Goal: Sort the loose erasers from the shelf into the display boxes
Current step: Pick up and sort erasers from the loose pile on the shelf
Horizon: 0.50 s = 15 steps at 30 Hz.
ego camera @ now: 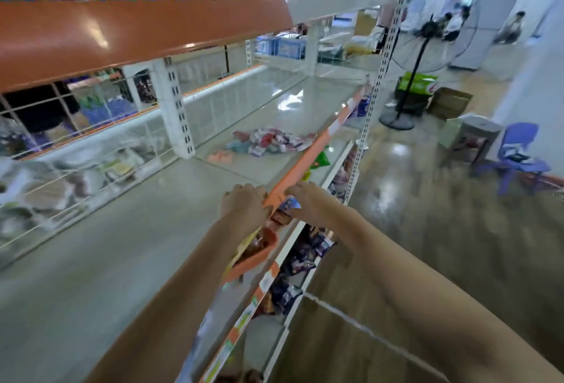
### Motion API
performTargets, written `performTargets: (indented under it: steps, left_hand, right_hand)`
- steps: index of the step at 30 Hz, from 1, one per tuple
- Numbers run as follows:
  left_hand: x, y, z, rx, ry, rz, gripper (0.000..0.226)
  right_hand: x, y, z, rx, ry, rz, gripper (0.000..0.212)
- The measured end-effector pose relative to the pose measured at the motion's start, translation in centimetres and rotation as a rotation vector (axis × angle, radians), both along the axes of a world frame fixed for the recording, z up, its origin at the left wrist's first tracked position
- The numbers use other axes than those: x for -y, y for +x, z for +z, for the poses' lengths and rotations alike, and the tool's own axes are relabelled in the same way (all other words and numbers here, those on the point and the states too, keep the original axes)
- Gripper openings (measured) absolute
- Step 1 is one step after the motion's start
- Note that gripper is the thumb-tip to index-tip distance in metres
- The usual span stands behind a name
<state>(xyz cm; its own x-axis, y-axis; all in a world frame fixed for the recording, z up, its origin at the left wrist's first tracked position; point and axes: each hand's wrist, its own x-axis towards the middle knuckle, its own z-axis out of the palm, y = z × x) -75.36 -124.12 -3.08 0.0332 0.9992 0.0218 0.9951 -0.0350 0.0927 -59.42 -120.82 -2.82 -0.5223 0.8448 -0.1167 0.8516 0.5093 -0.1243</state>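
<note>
Both hands met at the shelf's near orange edge, left hand curled over it, right hand with a grip too blurred to call, so picking seemingly hadn't begun; the next move called for reaching the one heap of loose erasers farther right, too blurred to count.

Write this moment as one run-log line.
left hand: at shelf edge | right hand: at same edge | erasers: loose pile further along shelf, untouched | display boxes: not identifiable
</note>
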Motion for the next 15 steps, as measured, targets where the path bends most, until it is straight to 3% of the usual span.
performTargets:
  steps: [12, 15]
  left_hand:
    - [-16.9, -2.3, -2.1, 0.017, 0.090, 0.060, 0.039]
    - [-20.0, -3.4, -2.9, 0.024, 0.115, 0.088, 0.029]
  right_hand:
    - [-17.5, 0.8, -1.9, 0.009, 0.075, -0.024, 0.042]
    - [-20.8, 0.3, -2.5, -0.036, 0.134, -0.019, 0.037]
